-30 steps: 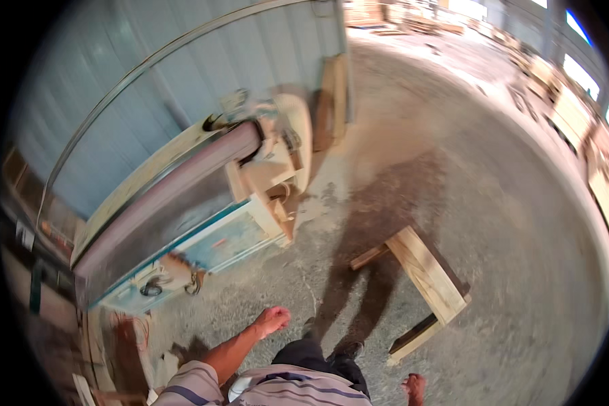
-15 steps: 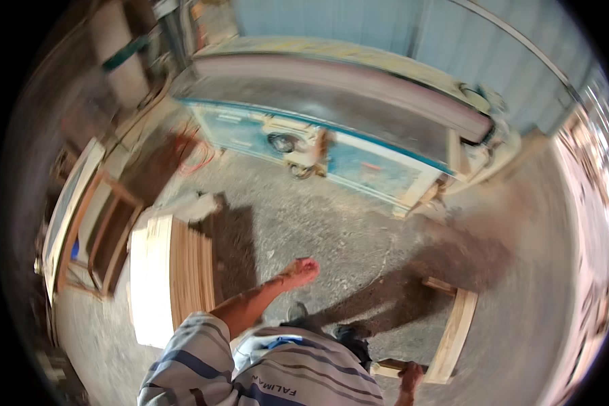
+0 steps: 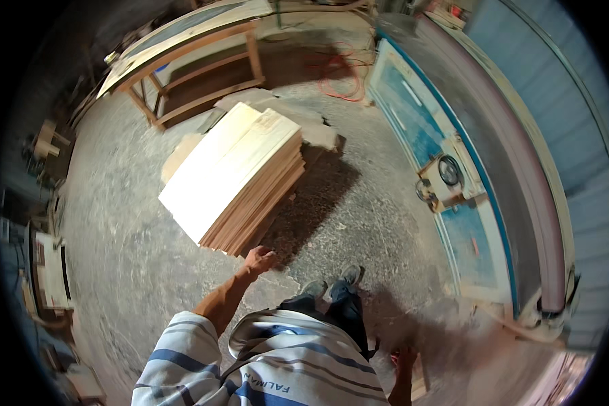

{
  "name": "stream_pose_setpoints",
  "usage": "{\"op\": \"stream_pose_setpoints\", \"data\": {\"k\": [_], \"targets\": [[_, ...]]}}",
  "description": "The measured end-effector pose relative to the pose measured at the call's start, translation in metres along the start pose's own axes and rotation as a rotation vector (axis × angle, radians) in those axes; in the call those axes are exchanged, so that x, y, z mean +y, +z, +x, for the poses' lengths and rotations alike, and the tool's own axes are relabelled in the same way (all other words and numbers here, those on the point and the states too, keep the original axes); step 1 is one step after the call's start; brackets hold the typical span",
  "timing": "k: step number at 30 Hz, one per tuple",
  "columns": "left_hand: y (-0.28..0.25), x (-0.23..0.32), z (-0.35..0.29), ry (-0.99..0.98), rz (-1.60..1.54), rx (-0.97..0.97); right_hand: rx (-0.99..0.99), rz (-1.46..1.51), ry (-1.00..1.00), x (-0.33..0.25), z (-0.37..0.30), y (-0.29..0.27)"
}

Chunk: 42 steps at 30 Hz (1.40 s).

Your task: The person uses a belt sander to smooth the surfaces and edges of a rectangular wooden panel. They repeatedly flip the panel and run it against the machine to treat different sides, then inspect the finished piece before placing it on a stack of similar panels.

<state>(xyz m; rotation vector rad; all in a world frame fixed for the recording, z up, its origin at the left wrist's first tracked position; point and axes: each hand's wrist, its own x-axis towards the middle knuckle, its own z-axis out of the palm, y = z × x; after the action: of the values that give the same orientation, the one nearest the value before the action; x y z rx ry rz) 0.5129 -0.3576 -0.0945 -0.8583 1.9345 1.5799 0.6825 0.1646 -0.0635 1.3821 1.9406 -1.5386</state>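
Note:
My left hand [image 3: 260, 258] hangs just off the near corner of a stack of pale boards [image 3: 230, 169], fingers curled in and nothing visible in them. The boards lie flat on one another, their edges facing right. Low at the right, my right hand [image 3: 404, 357] is closed round part of a wooden frame [image 3: 419, 380]. Most of that frame is hidden behind my arm or out of the picture.
A wooden workbench [image 3: 206, 37] stands at the far left. Orange cable [image 3: 341, 74] lies coiled on the floor. Along the right runs a long blue machine [image 3: 483, 247] with a motor [image 3: 448, 170] on its side. Wooden items [image 3: 51, 271] line the left edge.
My view has turned left, bringing the board stack to the middle and the machine to the right. The wooden frame in my right hand has swung mostly out of sight.

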Motion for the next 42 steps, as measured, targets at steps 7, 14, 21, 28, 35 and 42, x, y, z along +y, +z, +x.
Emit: {"op": "stream_pose_setpoints", "data": {"k": [7,14,21,28,35,42], "targets": [[-0.02,-0.031,-0.021,-0.136,-0.378,0.272,-0.265,-0.113,-0.16,-0.112,0.074,0.065],[-0.019,0.022,-0.021,-0.143,-0.451,0.348,-0.47,0.022,-0.279,-0.193,0.168,0.131],[-0.013,0.086,-0.018,0.061,-0.459,0.301,-0.475,-0.294,-0.306,-0.263,0.244,0.186],[-0.044,0.041,-0.012,-0.065,-0.582,0.428,-0.508,-0.478,-0.404,-0.349,0.216,0.272],[-0.082,-0.007,0.028,-0.113,-0.877,0.574,-0.677,-0.54,-0.509,-0.386,0.199,0.374],[-0.108,-0.003,0.035,-0.067,-1.01,0.607,-0.714,-0.778,-0.554,-0.411,0.151,0.486]]}}
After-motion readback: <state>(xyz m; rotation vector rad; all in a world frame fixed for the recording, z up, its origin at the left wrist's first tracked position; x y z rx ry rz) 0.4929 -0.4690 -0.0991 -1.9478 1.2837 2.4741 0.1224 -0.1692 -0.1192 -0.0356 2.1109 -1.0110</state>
